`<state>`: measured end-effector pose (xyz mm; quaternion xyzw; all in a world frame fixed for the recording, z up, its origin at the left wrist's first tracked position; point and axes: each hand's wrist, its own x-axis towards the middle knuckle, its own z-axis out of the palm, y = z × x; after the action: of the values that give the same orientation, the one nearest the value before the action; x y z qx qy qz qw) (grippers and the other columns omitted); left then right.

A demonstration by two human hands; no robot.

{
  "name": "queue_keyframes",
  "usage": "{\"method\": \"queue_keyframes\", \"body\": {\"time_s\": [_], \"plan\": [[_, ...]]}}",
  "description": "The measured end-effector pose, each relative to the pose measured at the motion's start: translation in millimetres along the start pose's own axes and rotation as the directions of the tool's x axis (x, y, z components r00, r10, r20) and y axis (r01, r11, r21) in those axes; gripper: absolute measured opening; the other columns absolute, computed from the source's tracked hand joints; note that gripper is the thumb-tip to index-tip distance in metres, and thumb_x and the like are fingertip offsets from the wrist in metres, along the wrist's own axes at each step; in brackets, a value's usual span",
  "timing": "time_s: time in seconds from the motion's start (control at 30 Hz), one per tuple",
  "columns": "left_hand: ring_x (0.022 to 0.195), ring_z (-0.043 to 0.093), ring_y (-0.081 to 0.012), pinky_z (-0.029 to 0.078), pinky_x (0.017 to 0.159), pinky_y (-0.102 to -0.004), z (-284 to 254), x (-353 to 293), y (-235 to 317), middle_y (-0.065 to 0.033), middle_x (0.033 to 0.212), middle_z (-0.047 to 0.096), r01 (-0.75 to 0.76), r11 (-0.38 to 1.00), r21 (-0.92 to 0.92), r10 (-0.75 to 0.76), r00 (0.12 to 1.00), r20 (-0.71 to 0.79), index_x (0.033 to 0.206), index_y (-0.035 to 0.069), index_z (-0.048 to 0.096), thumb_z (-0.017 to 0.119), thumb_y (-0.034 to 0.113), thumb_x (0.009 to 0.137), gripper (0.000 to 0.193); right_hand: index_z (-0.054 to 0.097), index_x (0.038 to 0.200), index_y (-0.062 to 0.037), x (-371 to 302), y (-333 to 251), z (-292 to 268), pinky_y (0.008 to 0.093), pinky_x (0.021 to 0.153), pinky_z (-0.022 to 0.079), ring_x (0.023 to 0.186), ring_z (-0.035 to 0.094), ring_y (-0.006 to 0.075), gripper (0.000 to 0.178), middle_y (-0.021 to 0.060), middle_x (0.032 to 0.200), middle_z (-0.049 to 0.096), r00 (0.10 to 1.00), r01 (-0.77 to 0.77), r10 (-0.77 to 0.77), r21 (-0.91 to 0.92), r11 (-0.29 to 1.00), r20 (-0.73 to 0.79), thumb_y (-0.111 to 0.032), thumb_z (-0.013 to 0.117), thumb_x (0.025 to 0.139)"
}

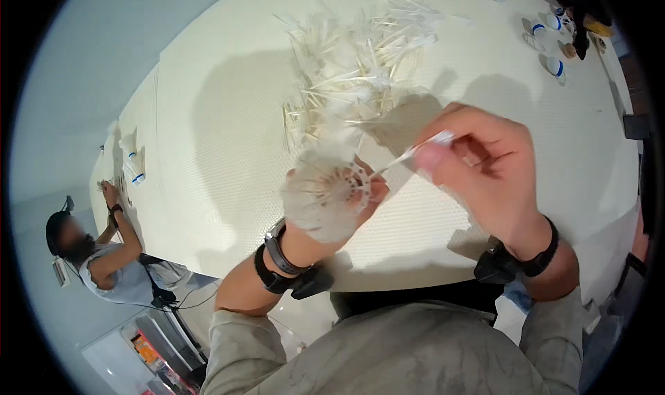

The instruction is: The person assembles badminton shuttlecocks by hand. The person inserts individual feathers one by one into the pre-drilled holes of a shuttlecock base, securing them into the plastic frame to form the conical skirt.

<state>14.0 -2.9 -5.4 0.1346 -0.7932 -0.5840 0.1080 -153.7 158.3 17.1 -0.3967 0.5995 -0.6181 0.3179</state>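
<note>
My left hand (366, 211) is closed around a partly hidden shuttlecock (315, 194), whose pale feathers fan out toward the left. A ring of small holes or stubs faces right on it, beside my fingertips. Between thumb and fingers, my right hand (495, 170) pinches a single white feather (438, 140). Its thin quill slants down to the left, and the tip reaches the shuttlecock's ring; whether it sits in a hole I cannot tell. Beyond both hands, a loose heap of white feathers (353, 69) lies on the table, quills pointing several ways.
The pale textured table (228, 208) curves around me. Several clear containers with blue-and-white tops, including one container (555, 67), stand at the far right near dark items. At the left edge, another person (111, 256) works with both hands over the table, near similar containers (136, 173).
</note>
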Motion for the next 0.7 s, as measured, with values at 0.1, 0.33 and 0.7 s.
{"method": "queue_keyframes", "body": {"time_s": [0.1,0.33,0.7], "plan": [[0.074,0.071,-0.0181,0.053,0.063,-0.0266,-1.9,6.2,-3.6,-0.0087,0.087,0.067,-0.232,0.944,0.235,0.246,0.969,-0.03,0.107,0.006,0.058,0.079,0.001,0.079,0.035,0.064,0.1,0.0017,1.6,-10.7,-2.0,0.022,0.064,0.042,0.072,0.053,0.0081,0.007,0.0053,0.087,0.062,0.966,0.095,-0.084,0.036,0.995,-0.245,-0.003,0.062,0.094],[0.071,0.07,-0.0176,0.053,0.063,-0.0274,5.7,10.9,-5.1,-0.0063,0.083,0.068,-0.272,0.947,0.172,0.288,0.954,-0.079,0.103,0.008,0.052,0.085,0.006,0.075,0.044,0.067,0.095,0.0019,0.1,-22.3,-16.5,0.0254,0.066,0.045,0.073,0.059,0.0153,0.012,0.011,0.085,0.066,0.93,0.345,-0.369,-0.328,0.879,-0.01,0.003,0.069,0.084],[0.072,0.073,-0.0265,0.056,0.065,-0.0315,5.6,2.3,0.2,-0.0113,0.081,0.07,-0.113,0.974,0.198,0.124,0.991,-0.044,0.108,0.005,0.053,0.089,0.016,0.074,0.051,0.07,0.094,0.003,-0.8,-23.4,-13.2,0.0242,0.062,0.045,0.07,0.061,0.0148,0.017,0.0132,0.084,0.07,0.943,0.305,-0.332,-0.359,0.882,-0.015,0.008,0.071,0.078]]}}
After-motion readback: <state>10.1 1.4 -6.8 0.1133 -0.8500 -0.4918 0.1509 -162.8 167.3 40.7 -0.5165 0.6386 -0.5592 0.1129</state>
